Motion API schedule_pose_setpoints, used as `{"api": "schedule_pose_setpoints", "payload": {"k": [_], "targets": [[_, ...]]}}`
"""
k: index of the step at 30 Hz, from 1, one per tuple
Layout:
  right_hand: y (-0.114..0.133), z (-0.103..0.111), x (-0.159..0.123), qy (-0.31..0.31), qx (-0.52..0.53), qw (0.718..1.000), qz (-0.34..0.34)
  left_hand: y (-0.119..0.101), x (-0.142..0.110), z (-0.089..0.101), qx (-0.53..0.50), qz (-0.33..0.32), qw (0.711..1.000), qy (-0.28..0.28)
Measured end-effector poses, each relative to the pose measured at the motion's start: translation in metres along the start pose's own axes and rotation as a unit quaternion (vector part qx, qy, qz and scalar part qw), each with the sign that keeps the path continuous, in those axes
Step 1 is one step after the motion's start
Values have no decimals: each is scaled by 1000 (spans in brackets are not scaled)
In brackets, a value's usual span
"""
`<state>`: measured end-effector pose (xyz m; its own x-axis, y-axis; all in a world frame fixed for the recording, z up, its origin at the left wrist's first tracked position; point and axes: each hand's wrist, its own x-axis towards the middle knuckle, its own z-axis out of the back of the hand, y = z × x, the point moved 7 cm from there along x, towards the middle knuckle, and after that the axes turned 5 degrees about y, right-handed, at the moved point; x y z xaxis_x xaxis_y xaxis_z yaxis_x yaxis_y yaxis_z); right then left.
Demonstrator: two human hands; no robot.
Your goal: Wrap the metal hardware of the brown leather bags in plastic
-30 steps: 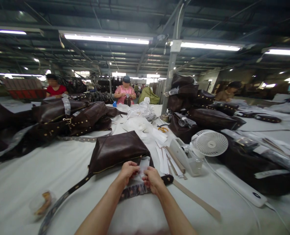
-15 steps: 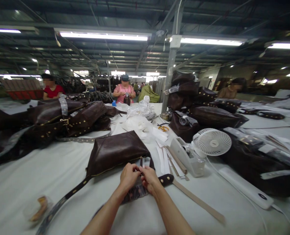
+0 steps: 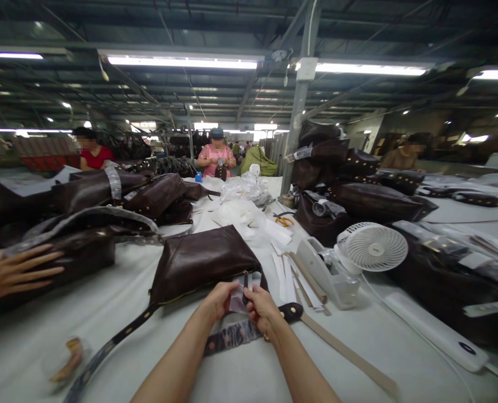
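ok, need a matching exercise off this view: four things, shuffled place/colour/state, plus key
Column 1
1. desk fan
2. wearer's right hand
3. co-worker's hand
4. large sack

Column 2
a. spread over a dark bag at far left
b. olive green
c. white
d. pinching a dark zip pull

Pairs: 1-c, 2-d, 3-a, 4-b

A dark bag (image 3: 207, 257) on a white table (image 3: 127, 280).
The right hand (image 3: 261, 307) pinches its zip pull (image 3: 245, 284); the left hand (image 3: 220, 299), just beside, holds clear film (image 3: 237, 304). A partly wrapped strap (image 3: 232, 337) lies nearer. At far left another person's hand (image 3: 20, 273) (fingers spread) reaches over a second bag (image 3: 92, 252).
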<state>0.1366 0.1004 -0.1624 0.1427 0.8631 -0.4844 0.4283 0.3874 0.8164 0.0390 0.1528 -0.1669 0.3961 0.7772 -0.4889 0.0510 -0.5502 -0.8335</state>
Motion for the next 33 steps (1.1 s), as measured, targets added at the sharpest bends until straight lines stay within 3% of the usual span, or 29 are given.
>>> {"api": "schedule_pose_setpoints", "payload": {"k": [4,13,19,22,28,33], "targets": [[2,0,-3,4,-36,999,22,4,11,-7,-43,-21,999,-7],[4,10,-6,-8,-187,981,46,6,18,-4,-63,-47,997,-25],[52,23,7,-33,-306,941,140,10,6,2,-38,-61,997,-33],[66,18,23,-29,-335,930,147,12,1,6,-16,-56,998,-36],[55,-4,50,13,-319,943,92,4,-10,24,63,-92,991,-79],[44,-5,50,49,-228,971,55,-14,-21,37,151,-147,971,-110]]}}
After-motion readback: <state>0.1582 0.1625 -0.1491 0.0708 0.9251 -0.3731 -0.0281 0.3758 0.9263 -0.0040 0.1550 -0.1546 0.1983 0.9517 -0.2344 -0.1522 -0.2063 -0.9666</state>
